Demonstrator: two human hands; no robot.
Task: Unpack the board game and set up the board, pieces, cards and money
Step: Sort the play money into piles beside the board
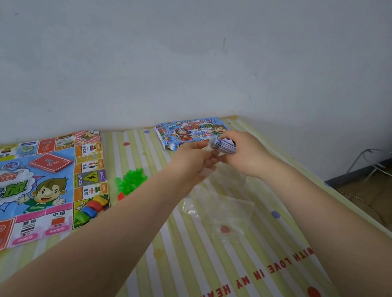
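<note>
Plainly "WITH LOVE IN MY HEART" on striped counter [234, 271], right hand [246, 154] gripping card stack [225, 146], left hand [194, 159] pinching its clear wrapper [209, 145], game box [187, 130] at twelve o'clock

Soft even daylight, wide-angle edge distortion

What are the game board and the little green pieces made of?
The board looks like thin glossy printed paper: it lies flat with fold creases. The green pieces look like shiny, see-through plastic, though they are too small to be sure.
</note>
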